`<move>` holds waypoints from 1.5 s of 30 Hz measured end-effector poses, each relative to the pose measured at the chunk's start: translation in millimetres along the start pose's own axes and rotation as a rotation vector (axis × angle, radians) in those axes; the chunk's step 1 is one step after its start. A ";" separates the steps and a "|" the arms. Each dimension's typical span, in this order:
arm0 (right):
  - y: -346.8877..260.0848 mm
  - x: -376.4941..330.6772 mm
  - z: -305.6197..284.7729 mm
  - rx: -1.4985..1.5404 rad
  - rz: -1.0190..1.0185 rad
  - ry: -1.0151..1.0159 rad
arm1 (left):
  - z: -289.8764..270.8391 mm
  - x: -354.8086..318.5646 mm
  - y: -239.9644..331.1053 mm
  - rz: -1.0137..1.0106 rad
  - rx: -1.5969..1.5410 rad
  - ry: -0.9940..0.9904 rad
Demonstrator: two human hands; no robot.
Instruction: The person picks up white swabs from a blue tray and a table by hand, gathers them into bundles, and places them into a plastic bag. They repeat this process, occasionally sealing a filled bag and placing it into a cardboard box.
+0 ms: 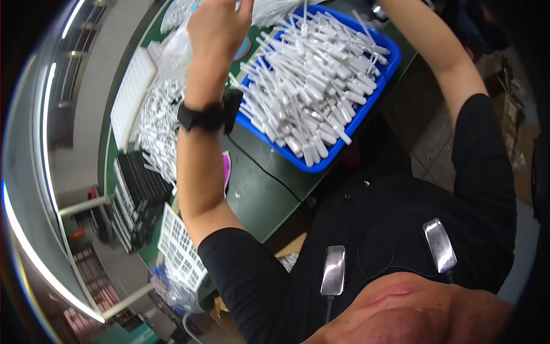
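My left hand (219, 27) is at the upper edge, left of a blue plastic tray (312, 168). Its fingers run out of the picture, so what they do or hold is hidden. A black strap with a small box (203, 116) is round the left wrist. My right forearm (427, 31) reaches past the tray's far right corner, and the hand itself lies outside the view. Heaped in the tray are many thin white sticks with wider, flat ends (321, 80), some of them glossy. A small shiny metal object (378, 10) shows beside the right forearm.
The tray stands on a green table (260, 198), crossed by a black cable (266, 172). Left of my arm are loose white sticks (160, 114), a clear bag (176, 57), a white panel (132, 97), stacked black trays (140, 183) and a white grid (180, 241). Cartons (510, 109) stand right.
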State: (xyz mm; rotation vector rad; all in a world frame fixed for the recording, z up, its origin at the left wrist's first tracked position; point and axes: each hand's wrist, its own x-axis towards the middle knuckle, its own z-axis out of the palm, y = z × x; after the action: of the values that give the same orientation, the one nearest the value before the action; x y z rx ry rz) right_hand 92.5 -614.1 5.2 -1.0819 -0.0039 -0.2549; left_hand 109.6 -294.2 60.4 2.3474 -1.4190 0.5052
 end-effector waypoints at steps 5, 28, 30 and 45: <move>-16.9 -57.5 33.3 -0.211 -0.016 0.187 | -26.3 -138.7 -13.2 -0.327 -0.113 -0.215; 118.5 -309.4 154.0 -1.479 -0.137 -0.116 | 34.3 -209.1 112.1 -0.614 -0.109 -0.346; 119.3 -307.1 154.8 -1.546 -0.052 -0.125 | 33.1 -209.1 108.3 -0.620 -0.123 -0.358; 17.4 -306.0 156.7 -1.362 0.146 -0.041 | 28.7 -193.2 -27.4 -0.984 -0.572 -0.176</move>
State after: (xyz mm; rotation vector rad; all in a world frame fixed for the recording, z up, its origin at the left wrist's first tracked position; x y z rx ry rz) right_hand -181.9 -407.3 25.1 -2.4284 0.2417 -0.0725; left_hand 53.5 -147.4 -58.8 2.2523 -0.2447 -0.3431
